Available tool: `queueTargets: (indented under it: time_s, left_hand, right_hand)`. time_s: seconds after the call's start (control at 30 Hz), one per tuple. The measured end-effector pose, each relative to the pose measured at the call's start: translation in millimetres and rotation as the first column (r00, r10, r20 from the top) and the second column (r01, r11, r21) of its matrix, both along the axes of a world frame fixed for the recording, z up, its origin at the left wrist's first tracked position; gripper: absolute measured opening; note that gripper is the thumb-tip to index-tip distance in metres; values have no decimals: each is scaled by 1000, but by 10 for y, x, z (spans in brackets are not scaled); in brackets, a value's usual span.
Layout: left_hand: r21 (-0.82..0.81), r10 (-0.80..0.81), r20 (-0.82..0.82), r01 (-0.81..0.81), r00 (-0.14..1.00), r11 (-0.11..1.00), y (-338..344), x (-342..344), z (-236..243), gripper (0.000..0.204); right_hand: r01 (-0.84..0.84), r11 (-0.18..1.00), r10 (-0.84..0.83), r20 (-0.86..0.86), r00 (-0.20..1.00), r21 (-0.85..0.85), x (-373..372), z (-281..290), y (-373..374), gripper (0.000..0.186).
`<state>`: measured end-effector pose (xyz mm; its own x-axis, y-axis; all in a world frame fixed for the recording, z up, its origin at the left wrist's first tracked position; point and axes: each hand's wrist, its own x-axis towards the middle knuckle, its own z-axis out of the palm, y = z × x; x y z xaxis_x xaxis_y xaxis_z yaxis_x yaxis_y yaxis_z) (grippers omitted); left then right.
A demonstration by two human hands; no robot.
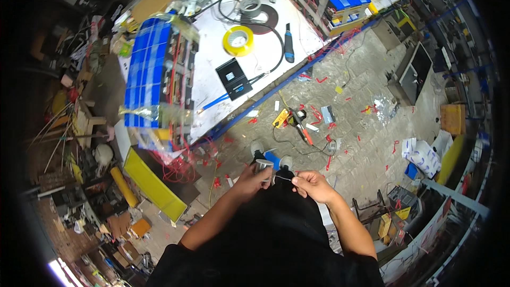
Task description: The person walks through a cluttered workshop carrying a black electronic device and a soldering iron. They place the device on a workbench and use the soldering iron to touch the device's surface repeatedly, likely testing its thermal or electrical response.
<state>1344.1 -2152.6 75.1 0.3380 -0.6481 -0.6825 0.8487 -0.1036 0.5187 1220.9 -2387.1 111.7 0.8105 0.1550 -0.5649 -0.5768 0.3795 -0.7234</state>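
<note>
Silver-grey strand (283, 178), one, thin: runs from near the spool to the right fingertips, slightly bent.
Spool (264, 164), one, small, pale: in the left hand, in front of the body, over the feet.
Left hand (251, 182): curled around the spool, fingers closed in on it.
Right hand (313, 186): thumb and forefinger pinched together on the strand, other fingers folded in.
Shoes (286, 162), two, light: on the floor (361, 143), just beyond the hands.
Tool (307, 135), orange-red handle: on the floor, among red scraps, beyond the shoes.
Bench (207, 69), white top, blue near edge: ahead.
Case (240, 87), black, open: on the bench, near its edge.
Knife (288, 48), blue and black: lying right of the yellow tape.
Yellow tape (239, 52), one roll: lying flat, beyond the case.
Blue packs (144, 74), two, taped: one at the bench's left, one at its far right.
</note>
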Motion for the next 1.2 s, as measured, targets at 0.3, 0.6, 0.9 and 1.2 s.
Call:
queueTargets:
  time_s: [0.3,0.6,0.9,1.2]
  left_hand:
    - [514,112,71,-132,991,847,852,171,-1697,36]
    - [748,-31,274,-193,961,635,656,-719,-2751,29]
    - [840,-359,444,-243,821,484,747,-861,-3032,30]
    - [787,-18,320,-256,947,562,537,-866,-2706,26]
  right_hand:
    - [252,734,-500,-251,829,-631,-1263,-2483,-862,31]
    - [-296,494,-271,-468,841,-818,-522,-5400,-1125,69]
    - [-80,451,-327,-248,912,-889,-229,-6907,-1142,38]
    - [280,860,-395,-207,895,-426,-582,-4449,-1089,13]
